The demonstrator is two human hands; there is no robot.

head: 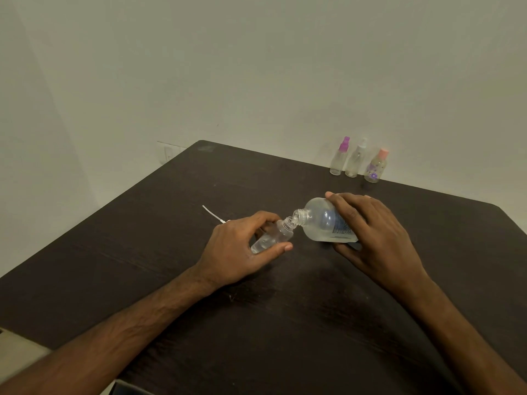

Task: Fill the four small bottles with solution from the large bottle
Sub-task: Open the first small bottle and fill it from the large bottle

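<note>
My right hand [373,238] grips the large clear bottle [319,220], tipped on its side with its open neck pointing left. My left hand [236,249] holds a small clear bottle [278,235], uncapped and tilted, its mouth right against the large bottle's neck. Some clear liquid lies in the small bottle's lower end. Three more small bottles stand capped at the table's far edge: one with a purple sprayer [339,156], one with a white sprayer [356,159], and one with a pink cap and purple flowers [376,166].
A white sprayer top with its thin tube [212,213] lies on the dark wooden table [285,323] just beyond my left hand. A pale wall rises behind the table. A wall socket [168,153] sits past the table's far left corner.
</note>
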